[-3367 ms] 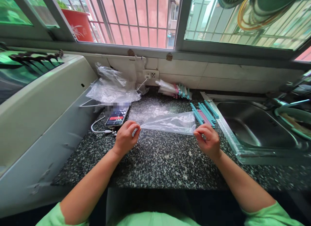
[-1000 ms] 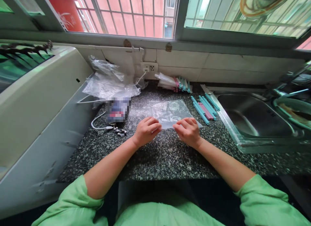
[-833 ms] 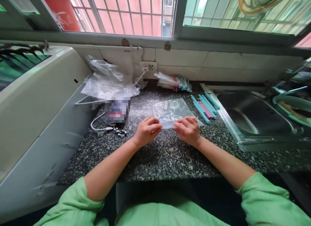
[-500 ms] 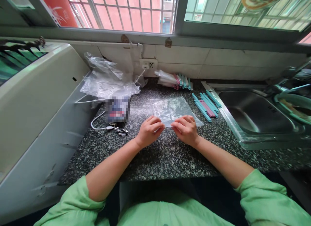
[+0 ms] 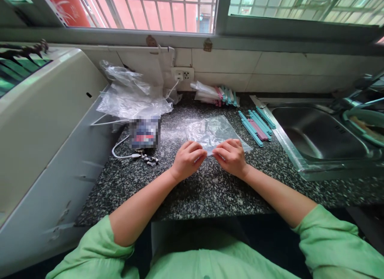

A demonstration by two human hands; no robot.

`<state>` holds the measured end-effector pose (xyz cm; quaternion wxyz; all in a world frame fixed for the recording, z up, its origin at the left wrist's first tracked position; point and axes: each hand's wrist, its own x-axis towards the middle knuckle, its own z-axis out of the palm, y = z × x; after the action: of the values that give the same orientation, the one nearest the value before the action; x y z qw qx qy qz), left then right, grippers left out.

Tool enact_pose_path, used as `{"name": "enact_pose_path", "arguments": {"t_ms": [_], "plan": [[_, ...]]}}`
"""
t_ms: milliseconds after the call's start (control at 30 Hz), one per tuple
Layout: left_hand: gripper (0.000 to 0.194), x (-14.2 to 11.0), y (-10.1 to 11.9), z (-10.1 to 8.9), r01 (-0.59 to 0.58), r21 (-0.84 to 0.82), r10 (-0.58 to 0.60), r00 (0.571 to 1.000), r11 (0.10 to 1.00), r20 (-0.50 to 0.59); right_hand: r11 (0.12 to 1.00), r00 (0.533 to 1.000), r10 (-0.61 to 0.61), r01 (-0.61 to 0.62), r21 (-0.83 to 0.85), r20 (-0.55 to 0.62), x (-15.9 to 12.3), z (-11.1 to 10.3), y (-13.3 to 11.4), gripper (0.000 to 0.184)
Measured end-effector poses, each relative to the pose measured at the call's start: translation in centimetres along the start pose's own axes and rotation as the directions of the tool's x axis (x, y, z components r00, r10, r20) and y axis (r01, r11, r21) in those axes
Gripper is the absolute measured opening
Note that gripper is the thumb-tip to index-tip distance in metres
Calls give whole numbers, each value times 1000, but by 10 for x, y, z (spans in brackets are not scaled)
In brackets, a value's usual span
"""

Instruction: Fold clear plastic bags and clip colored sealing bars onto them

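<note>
On my remote feed, I see the clear plastic bag [image 5: 214,127] lying flat and creased on the speckled countertop [image 5: 192,197], its near edge at the fingertips. Left hand [image 5: 188,160]: thumb and fingers pinched on that edge. Right hand [image 5: 231,157]: likewise pinched on it, just beside the left. I note teal and pink strips [image 5: 254,129] right of the bag, near the sink [image 5: 327,137]; a heap of loose plastic bags [image 5: 132,101] lies farther back, to the left

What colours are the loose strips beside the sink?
The strips are blue-green and pink, shown best in the head view.
</note>
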<state>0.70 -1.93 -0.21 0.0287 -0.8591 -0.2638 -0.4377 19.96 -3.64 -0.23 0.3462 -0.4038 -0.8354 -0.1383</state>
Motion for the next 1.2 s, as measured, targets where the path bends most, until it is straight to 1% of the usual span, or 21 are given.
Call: {"name": "enact_pose_path", "arguments": {"t_ms": [100, 233, 400, 567, 667, 767, 933, 1033, 1133, 1200], "plan": [[9, 1, 2, -1, 13, -18, -13, 1000, 1000, -24, 1000, 1000, -2, 2, -6, -25, -1, -2, 2, 11], [9, 1, -1, -4, 30, -25, -32, 998, 999, -54, 1000, 998, -10, 9, -27, -60, -3, -4, 8, 11], [3, -1, -5, -1, 45, 13, -44, 998, 999, -47, 998, 999, -35, 34, -57, -23, -2, -3, 8, 15], [12, -1, -2, 1, 19, 31, -18, 1000, 999, -23, 995, 996, -80, 78, -59, -32, 1, -3, 1, 16], [15, 0, 0, 2, 23, 35, -23, 1000, 999, 3, 996, 997, -77, 76, -54, -2, 1, -3, 0, 16], [16, -1, -1, 2, 33, 43, -33, 999, 999, 0, 997, 998, -60, 61, -53, 15, 0, -2, 1, 17], [14, -2, -7, -2, 54, 43, -52, 998, 998, -41, 998, 999, -24, 22, -61, -32, -2, -3, 9, 13], [16, -2, -10, -5, 75, 48, -73, 996, 996, -43, 998, 999, -23, 20, -62, -45, -2, -5, 13, 11], [16, -2, -10, -5, 82, 91, -81, 997, 992, -20, 997, 999, -29, 27, -67, -29, -2, -6, 15, 12], [13, -3, -9, -4, 62, 152, -63, 998, 986, -4, 996, 999, -41, 40, -75, -18, -1, -5, 13, 13]]}}
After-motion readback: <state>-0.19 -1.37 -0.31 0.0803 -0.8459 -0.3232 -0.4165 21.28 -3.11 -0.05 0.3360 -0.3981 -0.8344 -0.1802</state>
